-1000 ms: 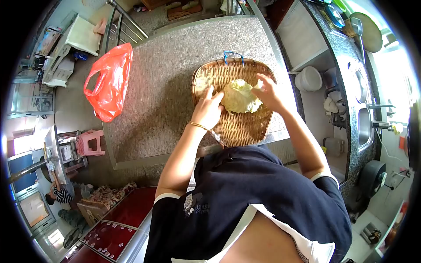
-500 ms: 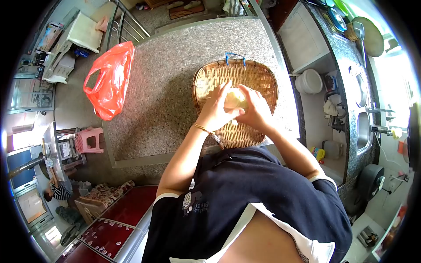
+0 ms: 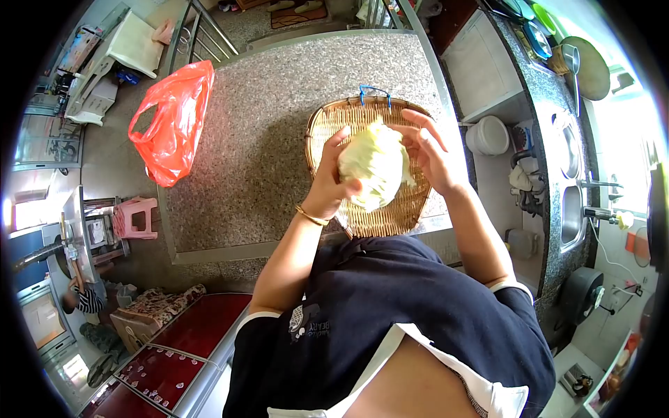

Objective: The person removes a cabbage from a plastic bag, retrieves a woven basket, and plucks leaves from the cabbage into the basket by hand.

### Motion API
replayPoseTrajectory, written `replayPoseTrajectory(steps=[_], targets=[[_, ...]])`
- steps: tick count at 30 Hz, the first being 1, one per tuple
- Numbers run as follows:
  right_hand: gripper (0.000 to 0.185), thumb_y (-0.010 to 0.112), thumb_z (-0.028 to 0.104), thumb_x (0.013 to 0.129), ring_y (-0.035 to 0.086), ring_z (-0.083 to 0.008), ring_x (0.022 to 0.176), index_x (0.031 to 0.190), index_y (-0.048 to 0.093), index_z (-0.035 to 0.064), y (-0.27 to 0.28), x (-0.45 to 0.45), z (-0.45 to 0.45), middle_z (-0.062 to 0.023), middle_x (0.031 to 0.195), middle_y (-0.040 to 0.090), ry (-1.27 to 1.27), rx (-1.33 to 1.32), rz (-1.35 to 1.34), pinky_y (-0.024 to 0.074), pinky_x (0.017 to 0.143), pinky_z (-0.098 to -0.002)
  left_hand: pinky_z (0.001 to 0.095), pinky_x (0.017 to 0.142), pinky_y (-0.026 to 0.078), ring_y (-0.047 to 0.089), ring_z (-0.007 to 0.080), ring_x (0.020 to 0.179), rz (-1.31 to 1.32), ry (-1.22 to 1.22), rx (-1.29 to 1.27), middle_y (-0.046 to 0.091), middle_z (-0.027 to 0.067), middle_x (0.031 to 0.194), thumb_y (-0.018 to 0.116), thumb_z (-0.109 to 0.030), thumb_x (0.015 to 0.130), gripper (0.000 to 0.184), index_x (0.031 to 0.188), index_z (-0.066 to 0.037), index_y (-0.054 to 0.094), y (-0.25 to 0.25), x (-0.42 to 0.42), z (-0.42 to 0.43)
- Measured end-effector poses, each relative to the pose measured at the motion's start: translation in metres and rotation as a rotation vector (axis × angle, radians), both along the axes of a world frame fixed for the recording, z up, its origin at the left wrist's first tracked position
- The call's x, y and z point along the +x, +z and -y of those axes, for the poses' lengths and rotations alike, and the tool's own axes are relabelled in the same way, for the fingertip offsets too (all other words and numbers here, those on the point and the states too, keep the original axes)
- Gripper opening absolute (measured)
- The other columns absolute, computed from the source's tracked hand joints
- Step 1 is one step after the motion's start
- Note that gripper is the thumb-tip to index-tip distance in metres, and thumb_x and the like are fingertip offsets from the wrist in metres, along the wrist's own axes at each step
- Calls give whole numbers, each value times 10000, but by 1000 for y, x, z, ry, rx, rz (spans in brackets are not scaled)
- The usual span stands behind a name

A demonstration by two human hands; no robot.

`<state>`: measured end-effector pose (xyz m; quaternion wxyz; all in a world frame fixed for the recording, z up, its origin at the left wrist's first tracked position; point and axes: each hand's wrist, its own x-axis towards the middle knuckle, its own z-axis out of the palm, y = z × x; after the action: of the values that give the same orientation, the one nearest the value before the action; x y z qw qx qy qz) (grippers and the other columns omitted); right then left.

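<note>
A pale green cabbage (image 3: 375, 167) is over the woven bamboo tray (image 3: 380, 223). My left hand (image 3: 332, 174) grips its left side, with the thumb on the near edge and the fingers curled at the far left. On the other side, my right hand (image 3: 437, 155) has its fingers spread and slightly bent. Its fingertips are close to the cabbage's upper right edge; I cannot tell whether they touch. A loose leaf edge sticks out on the cabbage's right. The tray has a blue handle (image 3: 375, 89) at its far end and lies on the speckled stone counter (image 3: 258, 139).
A red plastic bag (image 3: 174, 125) lies at the counter's left edge. To the right are a sink (image 3: 573, 209) and a white bucket (image 3: 489, 136). On the left stands a pink stool (image 3: 136, 218). Another person (image 3: 89, 299) is far off at lower left.
My hands have moved apart, my right hand away to the right. The cabbage, mostly covered by both hands before, now shows broadly and sits nearer to me.
</note>
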<state>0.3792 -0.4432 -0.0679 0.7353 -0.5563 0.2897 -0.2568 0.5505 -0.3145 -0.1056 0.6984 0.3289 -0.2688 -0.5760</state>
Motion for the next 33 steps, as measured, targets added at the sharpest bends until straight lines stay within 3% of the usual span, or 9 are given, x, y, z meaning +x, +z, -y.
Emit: replayPoseTrajectory(steps=[2,5,11,15,17,20,25,29,33], targets=[[462,484,272,950,540,-173,1073,1325,404,15,-14,1,-2,-124,1182,606,44,47,-16,418,929,-315,423,954,465,518,272,1148,85,-22,-69,470,171,1286,788,-283,690,873,1383,-37,318,2,7,-1],[424,525,282,936,553,-166,1050,1258,480,10,-54,2,1,-111,1164,612,69,-192,-187,433,912,-324,479,961,465,509,320,1191,-678,-130,-220,490,165,1320,613,-443,827,741,1377,-23,348,-7,21,-10],[349,599,232,898,551,-191,1047,1182,543,39,-55,7,-5,-94,1113,615,-71,-17,-272,459,856,-333,539,983,432,482,356,1214,-378,-2,-85,440,168,1370,584,-574,799,848,1411,-57,307,-17,63,-37],[522,733,143,728,481,-273,1130,1193,511,52,-75,-12,8,-139,1199,522,-439,-1004,-567,329,1018,-413,663,902,419,395,458,1244,-725,-6,-235,350,255,1403,550,-579,822,827,1420,-74,281,-9,59,-52],[596,732,190,766,512,-289,1104,1271,448,49,-85,-33,12,-158,1238,499,-594,-898,-682,401,962,-392,701,803,459,436,503,1170,-850,-5,-231,363,247,1387,655,-623,711,935,1418,-133,289,-20,62,-65],[667,704,311,818,552,-219,1042,1345,367,80,-127,-78,18,-108,1204,531,-252,78,-336,500,830,-376,668,795,478,379,506,1212,-938,67,-286,323,265,1401,685,-609,697,961,1420,-118,284,-13,60,-92],[487,570,70,786,605,-211,857,1257,450,100,-135,-67,-14,-97,1056,579,-285,296,-317,547,613,-330,611,855,462,311,476,1280,-1024,174,-448,286,230,1447,670,-568,745,899,1430,-127,292,-19,54,-142],[484,494,-19,769,523,-223,1078,1248,455,40,-95,-21,-31,-88,1156,554,-77,355,-21,421,948,-351,522,879,465,308,379,1298,-822,279,-597,294,189,1444,502,-508,895,710,1451,-143,256,2,47,-182],[520,510,-18,765,503,-228,1117,1277,430,29,-59,69,-69,-98,1187,544,83,188,98,384,989,-354,517,900,439,289,372,1324,-720,386,-725,291,175,1458,470,-541,898,713,1459,-165,242,4,87,-261]])
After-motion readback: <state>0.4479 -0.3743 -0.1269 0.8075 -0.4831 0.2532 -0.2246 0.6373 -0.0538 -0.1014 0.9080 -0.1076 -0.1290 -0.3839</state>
